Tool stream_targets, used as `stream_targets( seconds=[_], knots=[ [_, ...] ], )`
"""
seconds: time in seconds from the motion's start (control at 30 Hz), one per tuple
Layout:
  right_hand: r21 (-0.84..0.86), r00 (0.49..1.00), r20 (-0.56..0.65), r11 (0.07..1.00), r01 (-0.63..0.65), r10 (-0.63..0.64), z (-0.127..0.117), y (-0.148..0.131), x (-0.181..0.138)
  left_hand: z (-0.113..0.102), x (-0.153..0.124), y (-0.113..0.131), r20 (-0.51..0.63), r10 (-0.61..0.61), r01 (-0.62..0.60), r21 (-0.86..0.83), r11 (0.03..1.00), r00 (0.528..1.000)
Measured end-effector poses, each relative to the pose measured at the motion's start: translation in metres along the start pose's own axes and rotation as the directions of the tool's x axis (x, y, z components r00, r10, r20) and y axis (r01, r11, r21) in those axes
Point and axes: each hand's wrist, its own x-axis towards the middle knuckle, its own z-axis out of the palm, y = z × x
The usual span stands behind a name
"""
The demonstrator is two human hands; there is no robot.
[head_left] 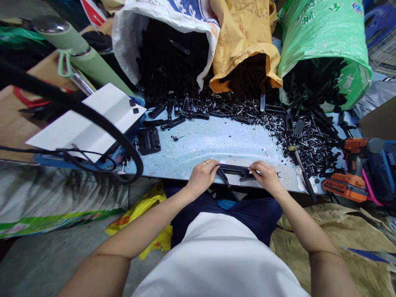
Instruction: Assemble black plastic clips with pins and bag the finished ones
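Observation:
A long black plastic bar (233, 168) lies level between my hands near the table's front edge. My left hand (203, 173) pinches its left end, and the fingers of my right hand (265, 175) close on its right end. Below the bar, a smaller black arm-like piece (223, 177) slants down toward the edge; whether it is joined to the bar I cannot tell. To the right of my right hand lies a hammer (305, 175), its handle over the edge. A small black part with a screw (177, 137) lies farther back on the blue tabletop.
Three sacks, white (126, 45), yellow (244, 37) and green (321, 37), open toward me with black parts inside. Loose screws and parts (272, 119) spread before them. An orange cordless drill (352, 165) stands at right. A black cable (93, 115) arches over white paper (89, 119) at left.

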Motion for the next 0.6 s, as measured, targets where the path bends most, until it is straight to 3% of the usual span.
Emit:
stream_targets(
  seconds=[0.13,0.23,0.43,0.6],
  knots=[
    [-0.112,0.997,0.041,0.991,0.077,-0.072,0.004,-0.002,-0.005,0.005,0.000,-0.003,-0.004,0.244,-0.240,0.160,0.957,0.970],
    [-0.171,0.996,0.021,0.981,0.088,-0.085,0.004,-0.001,-0.008,0.007,0.000,-0.011,0.022,0.351,-0.347,0.215,0.913,0.936],
    [-0.183,0.992,0.012,0.975,0.128,-0.128,0.004,0.006,-0.013,0.017,-0.001,-0.027,0.109,0.461,-0.474,0.255,0.843,0.880],
    [-0.169,0.967,-0.050,0.956,0.238,-0.250,0.013,0.028,-0.019,0.028,0.007,-0.035,0.175,0.489,-0.519,0.284,0.806,0.854]
  ],
)
